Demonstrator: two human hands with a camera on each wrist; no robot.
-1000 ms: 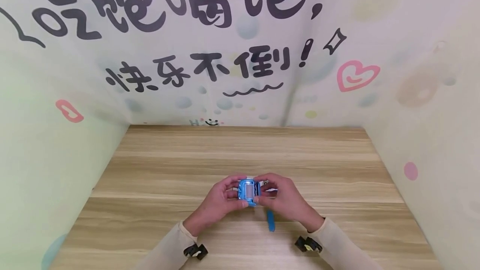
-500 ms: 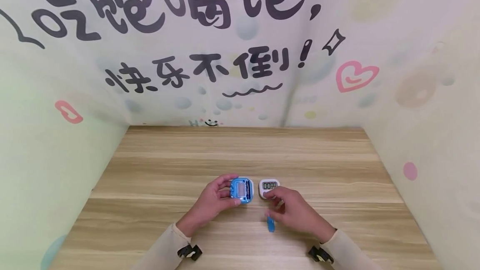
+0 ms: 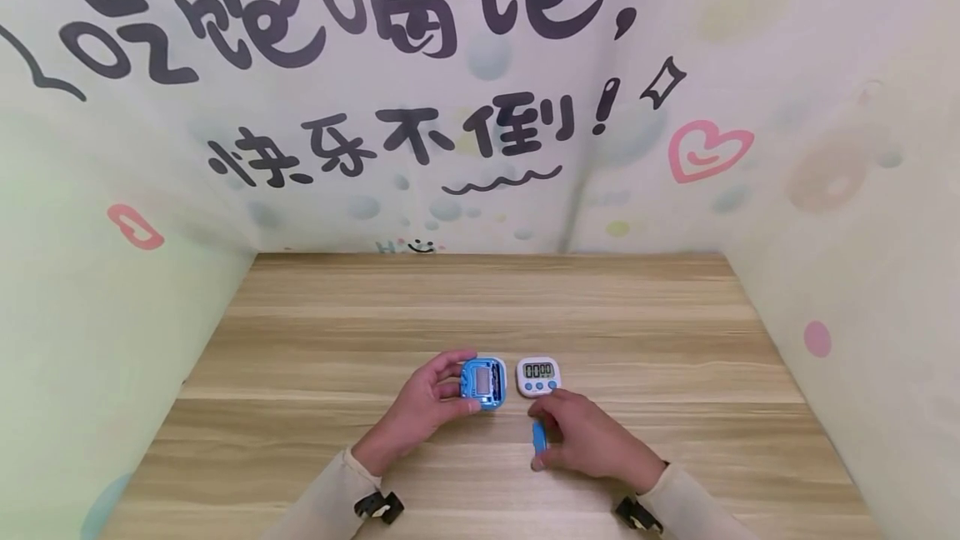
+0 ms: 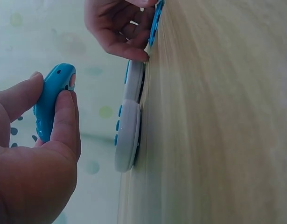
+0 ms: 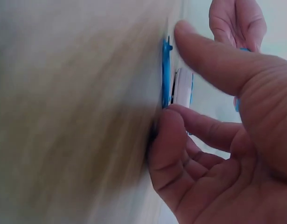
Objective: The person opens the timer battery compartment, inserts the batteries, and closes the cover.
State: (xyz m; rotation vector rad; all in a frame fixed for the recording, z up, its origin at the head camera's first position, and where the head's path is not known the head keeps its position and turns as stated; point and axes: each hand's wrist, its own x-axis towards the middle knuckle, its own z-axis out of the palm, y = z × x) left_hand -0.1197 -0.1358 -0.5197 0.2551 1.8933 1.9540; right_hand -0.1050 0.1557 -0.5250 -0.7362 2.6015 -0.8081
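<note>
My left hand (image 3: 423, 398) pinches a blue-backed digital timer (image 3: 482, 382) between thumb and fingers, its back facing up with a dark open battery slot along the right side. In the left wrist view that timer (image 4: 51, 105) is clear of the table, seen edge-on. A small blue battery cover (image 3: 538, 437) lies on the table under my right hand (image 3: 592, 437). Thumb and index finger stand at the cover's two ends; in the right wrist view the thumb is a little apart from the cover (image 5: 166, 74). Just beyond the fingertips lies a white timer (image 3: 538, 372) showing zeros.
The wood-grain table (image 3: 337, 298) is bounded by a printed back wall (image 3: 480, 215) and pale side walls. Dark lettering and pink hearts mark the walls. A black strap mount sits on each sleeve.
The hands have parted, uncovering the white timer. My right hand has gone right and then down toward me, to the battery cover. My left hand has shifted slightly left with its timer.
</note>
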